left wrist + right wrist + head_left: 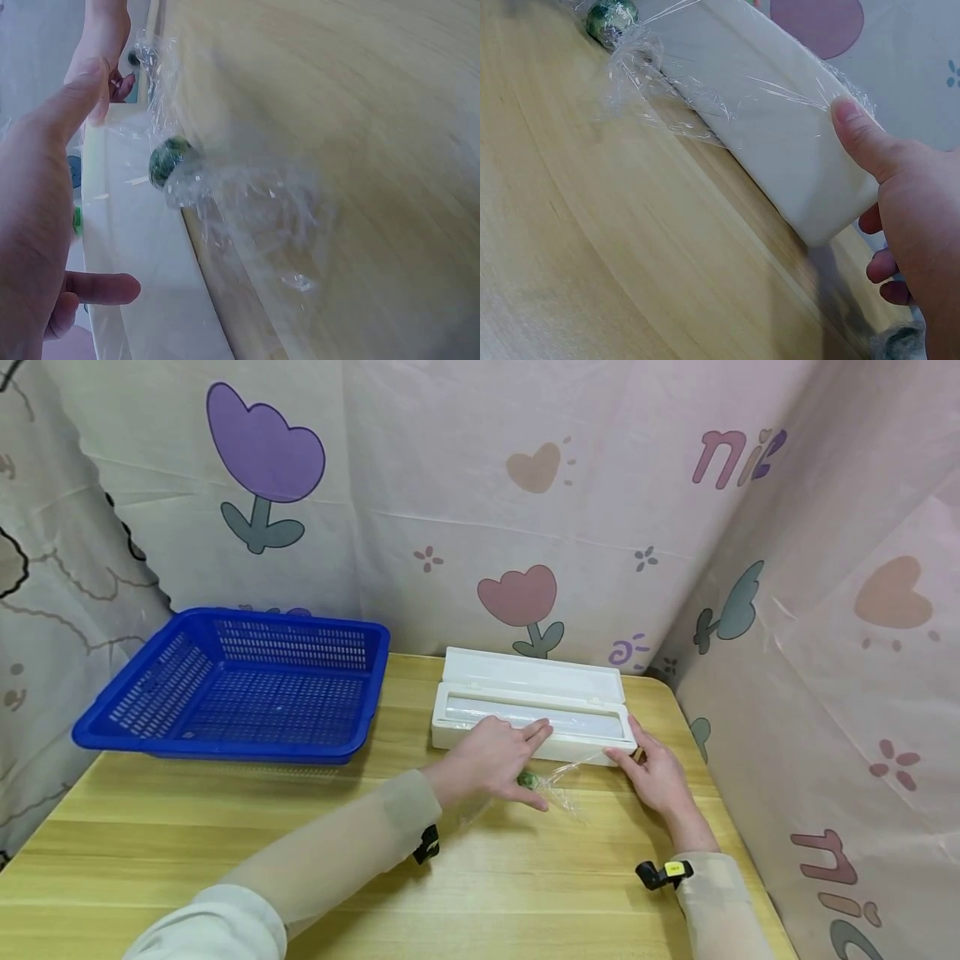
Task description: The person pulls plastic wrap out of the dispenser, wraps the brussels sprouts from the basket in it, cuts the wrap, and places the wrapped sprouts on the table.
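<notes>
A white cling film box (pixel 448 737) lies on the table with its lid (pixel 532 672) raised and a film roll (pixel 588 722) inside. My left hand (pixel 491 758) reaches over the box's front, some fingers straight at its front edge and the thumb stretched out. Below that hand, a small round green item (pixel 169 160) wrapped in clear film rests against the front wall, with crumpled film (pixel 255 206) trailing from it. My right hand (pixel 660 777) grips the box's right end, its thumb (pixel 859 131) on the front top edge over stretched film.
A blue plastic basket (pixel 360 727) stands at the back left of the wooden table (pixel 525 893). Another film-wrapped green item (pixel 902 343) lies close by the right hand. Printed curtains (pixel 420 460) hang behind and at both sides.
</notes>
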Action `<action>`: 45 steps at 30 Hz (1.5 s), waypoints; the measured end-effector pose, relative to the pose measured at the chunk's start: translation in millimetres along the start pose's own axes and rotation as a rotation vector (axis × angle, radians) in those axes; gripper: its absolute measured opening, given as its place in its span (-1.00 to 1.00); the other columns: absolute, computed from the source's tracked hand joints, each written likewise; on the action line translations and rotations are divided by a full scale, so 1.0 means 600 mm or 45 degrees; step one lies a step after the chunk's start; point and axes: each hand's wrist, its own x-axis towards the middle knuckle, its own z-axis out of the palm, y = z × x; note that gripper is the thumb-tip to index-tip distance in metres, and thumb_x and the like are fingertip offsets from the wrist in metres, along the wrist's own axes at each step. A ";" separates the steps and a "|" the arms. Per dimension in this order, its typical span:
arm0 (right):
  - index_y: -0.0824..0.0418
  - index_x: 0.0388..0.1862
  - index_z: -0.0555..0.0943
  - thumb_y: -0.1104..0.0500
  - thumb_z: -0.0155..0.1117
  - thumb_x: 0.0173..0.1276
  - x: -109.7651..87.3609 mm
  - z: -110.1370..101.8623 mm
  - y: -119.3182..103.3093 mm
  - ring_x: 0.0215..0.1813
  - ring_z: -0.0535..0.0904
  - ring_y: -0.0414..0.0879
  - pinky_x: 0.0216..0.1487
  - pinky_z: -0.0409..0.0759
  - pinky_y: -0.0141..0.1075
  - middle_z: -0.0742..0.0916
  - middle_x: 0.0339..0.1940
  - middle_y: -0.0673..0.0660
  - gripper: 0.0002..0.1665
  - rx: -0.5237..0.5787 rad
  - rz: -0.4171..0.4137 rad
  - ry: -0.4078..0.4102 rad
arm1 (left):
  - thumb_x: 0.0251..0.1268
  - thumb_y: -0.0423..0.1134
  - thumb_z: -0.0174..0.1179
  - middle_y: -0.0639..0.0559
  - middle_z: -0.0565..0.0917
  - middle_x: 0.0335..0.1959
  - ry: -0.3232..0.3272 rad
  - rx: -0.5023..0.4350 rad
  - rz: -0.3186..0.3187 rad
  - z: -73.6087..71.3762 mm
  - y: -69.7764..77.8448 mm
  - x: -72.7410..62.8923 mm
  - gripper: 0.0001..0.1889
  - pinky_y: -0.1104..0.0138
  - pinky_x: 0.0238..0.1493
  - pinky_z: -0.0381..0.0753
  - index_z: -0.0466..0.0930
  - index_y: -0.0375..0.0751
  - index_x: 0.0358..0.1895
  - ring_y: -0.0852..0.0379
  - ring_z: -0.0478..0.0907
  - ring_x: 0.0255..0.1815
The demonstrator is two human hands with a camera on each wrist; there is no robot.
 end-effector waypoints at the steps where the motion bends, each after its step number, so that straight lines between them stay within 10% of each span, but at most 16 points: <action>1: 0.20 0.71 0.21 -0.21 0.32 0.56 0.000 0.000 0.000 -0.34 0.44 -0.02 -0.32 0.43 -0.17 0.68 0.19 0.34 -0.04 0.001 0.000 -0.001 | 0.03 0.87 -0.25 0.05 0.24 0.65 -0.003 0.002 -0.004 0.001 -0.002 -0.003 0.36 0.31 -0.64 0.10 0.09 -0.12 0.71 0.18 -0.02 -0.67; 13: 0.16 0.73 0.18 -0.22 0.29 0.57 0.001 0.001 0.001 -0.29 0.47 0.04 -0.26 0.43 -0.11 0.59 0.41 0.39 -0.04 0.002 0.007 -0.010 | 0.08 0.84 -0.23 -0.02 0.33 0.61 0.051 0.005 0.005 0.007 -0.029 -0.038 0.32 0.31 -0.66 -0.02 0.18 -0.18 0.68 0.19 -0.10 -0.69; 29: 0.15 0.72 0.20 -0.26 0.30 0.55 0.000 0.002 0.001 -0.31 0.45 0.01 -0.28 0.42 -0.12 0.67 0.24 0.34 -0.02 -0.012 0.014 0.002 | 0.10 0.79 -0.06 -0.08 0.41 0.55 0.113 -0.036 -0.020 0.014 -0.069 -0.099 0.29 0.30 -0.67 -0.06 0.27 -0.25 0.63 0.20 -0.10 -0.72; 45: 0.15 0.72 0.21 -0.26 0.31 0.54 0.002 0.003 0.004 -0.34 0.44 0.01 -0.34 0.38 -0.15 0.69 -0.10 0.27 -0.02 -0.014 0.013 0.012 | 0.20 0.74 -0.09 -0.14 0.36 0.59 -0.014 0.023 -0.064 0.008 -0.100 -0.154 0.26 0.30 -0.67 0.00 0.22 -0.29 0.65 0.19 -0.06 -0.72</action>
